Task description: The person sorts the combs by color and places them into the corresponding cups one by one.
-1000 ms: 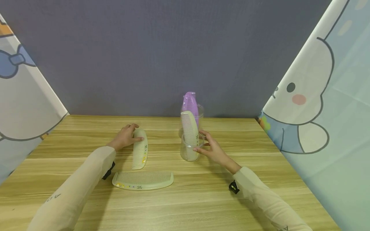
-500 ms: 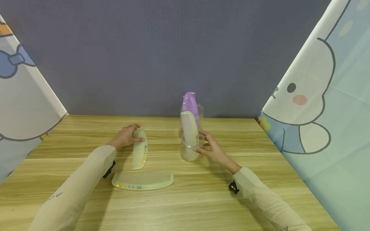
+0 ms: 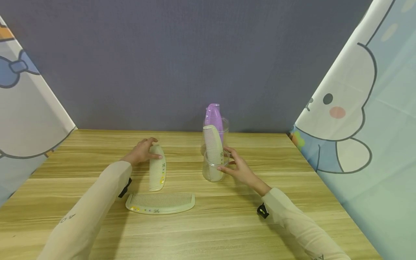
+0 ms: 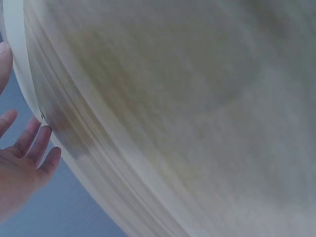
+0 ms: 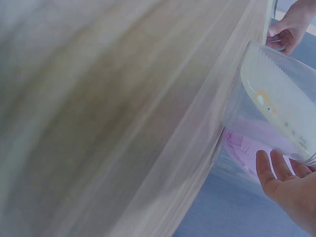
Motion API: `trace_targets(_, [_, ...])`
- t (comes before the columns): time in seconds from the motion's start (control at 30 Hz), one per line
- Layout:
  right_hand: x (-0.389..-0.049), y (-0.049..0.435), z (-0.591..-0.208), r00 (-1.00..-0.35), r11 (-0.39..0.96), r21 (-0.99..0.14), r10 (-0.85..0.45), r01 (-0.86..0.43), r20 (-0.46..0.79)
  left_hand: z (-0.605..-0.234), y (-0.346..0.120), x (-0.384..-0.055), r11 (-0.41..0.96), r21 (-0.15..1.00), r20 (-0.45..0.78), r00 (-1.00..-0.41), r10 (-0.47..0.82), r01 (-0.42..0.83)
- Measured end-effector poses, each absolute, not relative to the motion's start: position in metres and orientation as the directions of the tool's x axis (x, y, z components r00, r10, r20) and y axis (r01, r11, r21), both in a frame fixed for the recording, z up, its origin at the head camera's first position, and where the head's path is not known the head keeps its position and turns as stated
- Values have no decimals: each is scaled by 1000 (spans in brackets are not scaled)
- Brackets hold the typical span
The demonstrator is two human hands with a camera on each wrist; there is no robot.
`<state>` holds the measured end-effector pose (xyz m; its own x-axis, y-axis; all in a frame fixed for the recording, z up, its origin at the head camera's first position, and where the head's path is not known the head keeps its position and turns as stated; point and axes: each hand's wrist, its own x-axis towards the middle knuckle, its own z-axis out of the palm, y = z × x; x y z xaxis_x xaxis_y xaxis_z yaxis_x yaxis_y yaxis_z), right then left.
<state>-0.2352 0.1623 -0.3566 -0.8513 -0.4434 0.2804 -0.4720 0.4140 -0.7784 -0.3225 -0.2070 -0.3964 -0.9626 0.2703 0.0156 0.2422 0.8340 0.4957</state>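
Note:
My left hand [image 3: 139, 152] is at the far end of a pale green comb [image 3: 157, 173] lying flat on the table, thumb over its face and fingers curved at its tip. In the left wrist view those fingertips come right to the table surface. My right hand [image 3: 240, 169] grips a clear plastic cup [image 3: 206, 171] by its right side, thumb in front and fingers behind. Inside that cup leans another pale green comb [image 3: 212, 144], teeth to the left. The right wrist view shows its printed spine [image 5: 276, 116] through the clear wall.
Behind the cup, a purple comb [image 3: 213, 117] stands in a second clear cup [image 3: 225, 126]. A third pale green comb [image 3: 160, 208] lies crosswise nearer me on the wooden table [image 3: 195, 234]. A grey panel [image 3: 182, 65] rises at the back, with cartoon-printed cloth [image 3: 367, 195] at the sides.
My left wrist and forearm have shifted slightly to the right, with that hand still at the comb's end. The right hand, the cups and the other combs have not visibly moved.

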Motion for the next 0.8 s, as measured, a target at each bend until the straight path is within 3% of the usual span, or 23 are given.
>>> trace_targets(0.8, [-237, 163, -360, -846, 411, -773, -448, -482, 289, -388, -204, -327, 767, 617, 69, -983, 167, 174])
